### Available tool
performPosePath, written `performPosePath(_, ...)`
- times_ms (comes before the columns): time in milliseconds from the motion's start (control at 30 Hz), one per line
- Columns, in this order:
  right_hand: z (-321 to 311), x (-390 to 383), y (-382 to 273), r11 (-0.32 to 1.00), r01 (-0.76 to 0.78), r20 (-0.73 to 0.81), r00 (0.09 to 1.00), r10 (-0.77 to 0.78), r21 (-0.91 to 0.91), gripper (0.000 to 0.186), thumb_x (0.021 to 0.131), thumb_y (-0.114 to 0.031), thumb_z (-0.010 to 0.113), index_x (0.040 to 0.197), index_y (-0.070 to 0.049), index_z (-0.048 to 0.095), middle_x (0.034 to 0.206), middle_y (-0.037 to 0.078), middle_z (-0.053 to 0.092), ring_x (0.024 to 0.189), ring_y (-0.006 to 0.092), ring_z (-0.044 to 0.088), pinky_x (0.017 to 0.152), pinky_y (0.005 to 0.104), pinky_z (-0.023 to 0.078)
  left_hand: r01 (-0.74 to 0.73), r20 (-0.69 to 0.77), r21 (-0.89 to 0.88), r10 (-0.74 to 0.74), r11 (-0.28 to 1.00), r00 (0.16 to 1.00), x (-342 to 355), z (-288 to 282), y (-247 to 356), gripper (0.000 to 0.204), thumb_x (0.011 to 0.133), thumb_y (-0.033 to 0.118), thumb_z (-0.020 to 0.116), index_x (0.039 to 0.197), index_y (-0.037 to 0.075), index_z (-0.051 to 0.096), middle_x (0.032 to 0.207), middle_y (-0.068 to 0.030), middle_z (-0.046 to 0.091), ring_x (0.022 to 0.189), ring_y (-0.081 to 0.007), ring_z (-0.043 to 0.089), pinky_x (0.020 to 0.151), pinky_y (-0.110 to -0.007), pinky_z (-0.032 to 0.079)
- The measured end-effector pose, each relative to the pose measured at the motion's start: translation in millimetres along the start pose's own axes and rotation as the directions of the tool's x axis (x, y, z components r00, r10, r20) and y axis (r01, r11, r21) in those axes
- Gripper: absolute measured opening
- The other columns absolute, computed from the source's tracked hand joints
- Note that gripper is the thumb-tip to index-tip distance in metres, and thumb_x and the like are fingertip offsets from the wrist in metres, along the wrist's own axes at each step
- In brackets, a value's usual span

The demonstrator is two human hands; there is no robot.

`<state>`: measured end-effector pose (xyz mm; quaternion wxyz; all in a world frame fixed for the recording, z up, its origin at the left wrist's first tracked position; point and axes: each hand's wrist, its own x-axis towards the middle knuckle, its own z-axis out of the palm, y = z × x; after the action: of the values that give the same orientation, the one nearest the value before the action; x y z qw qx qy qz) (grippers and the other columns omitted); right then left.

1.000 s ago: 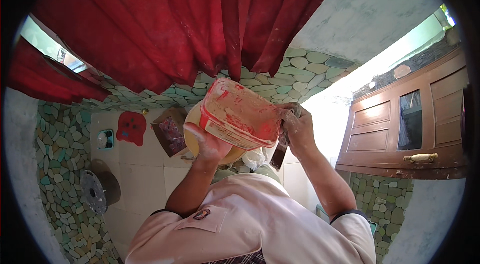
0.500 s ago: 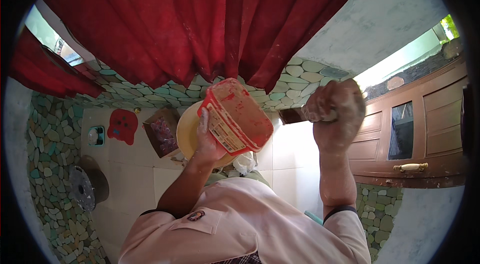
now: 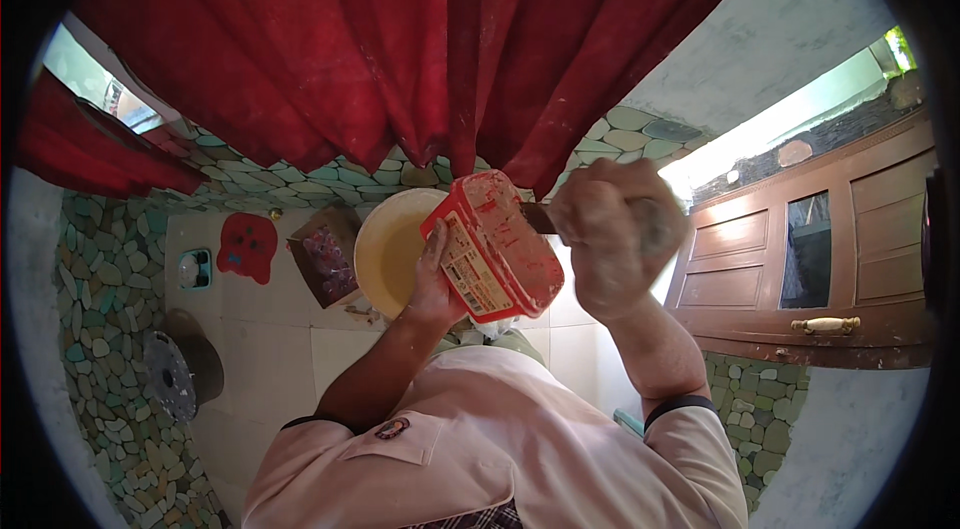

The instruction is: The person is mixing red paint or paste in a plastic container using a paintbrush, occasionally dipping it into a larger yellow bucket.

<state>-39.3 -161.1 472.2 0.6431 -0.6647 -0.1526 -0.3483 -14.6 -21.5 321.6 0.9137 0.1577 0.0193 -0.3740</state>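
Observation:
My left hand [image 3: 436, 284] grips the left side of a red rectangular plastic tub [image 3: 520, 254], tilted in front of my chest. Pale paste coats the tub's face, with red plastic showing through in streaks. My right hand [image 3: 622, 234], blurred by motion, is closed in a fist just right of the tub. A flat dark blade of what looks like a putty knife [image 3: 540, 218] juts from the fist toward the tub's upper right edge; its handle is hidden in the fingers. Whether the blade touches the paste, I cannot tell.
Below the tub stands a yellowish round basin [image 3: 385, 259]. To its left are an open cardboard box [image 3: 310, 274], a red stool [image 3: 247, 247] and a dark bucket-like container [image 3: 170, 376]. Red curtains [image 3: 400, 29] hang ahead; a brown wooden door [image 3: 730, 274] is on the right.
My right hand has swung left and brought the blade up to the tub. The tub has shifted slightly right and tilted more in my left hand, uncovering more of the basin.

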Motion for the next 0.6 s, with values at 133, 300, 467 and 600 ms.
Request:
performPosePath(133,-8.2,-8.8,20.1,0.890,0.038,0.133,0.991,0.026,-0.455,0.016,0.092,-0.008,0.053,0.077,-0.003,0.049,0.060,0.005,0.051,0.048,0.0058,0.042,0.042,0.0221,0.033,0.030,-0.054,0.009,-0.030,1.000,0.998,4.0,-3.7,-3.5,0.058,0.094,0.050,0.044,0.135,0.010,0.040,0.130,-0.0116,0.052,0.115,-0.0276,0.054,0.097,-0.047,0.045)
performPosePath(300,-9.1,-2.1,-5.6,0.996,-0.077,-0.098,0.993,0.072,-0.051,0.017,0.093,-0.009,0.054,0.078,-0.004,0.048,0.059,0.003,0.050,0.047,0.0059,0.041,0.040,0.0222,0.031,0.030,0.010,-0.013,-0.030,0.999,0.999,-2.0,-6.6,-4.5,0.060,0.094,0.051,0.043,0.137,0.009,0.038,0.130,-0.0123,0.051,0.118,-0.0284,0.052,0.098,-0.047,0.045)
performPosePath(467,-15.0,-13.9,15.2,0.955,-0.084,-0.017,0.996,0.082,-0.285,0.016,0.093,-0.008,0.052,0.080,-0.002,0.047,0.061,0.006,0.050,0.048,0.0080,0.042,0.041,0.0228,0.033,0.067,-0.022,-0.038,-0.068,0.997,0.997,2.5,-2.3,-8.7,0.060,0.094,0.051,0.041,0.137,0.009,0.038,0.131,-0.0127,0.050,0.117,-0.0286,0.053,0.097,-0.047,0.045)
performPosePath(600,-17.9,-12.7,2.1,0.989,-0.055,-0.046,0.998,0.049,-0.134,0.016,0.093,-0.006,0.050,0.078,-0.003,0.046,0.060,0.006,0.050,0.047,0.0074,0.042,0.041,0.0223,0.033,0.045,-0.001,-0.006,-0.045,0.999,0.999,-3.7,-2.4,-11.8,0.061,0.094,0.052,0.042,0.137,0.009,0.037,0.131,-0.0131,0.050,0.117,-0.0288,0.053,0.098,-0.047,0.045)
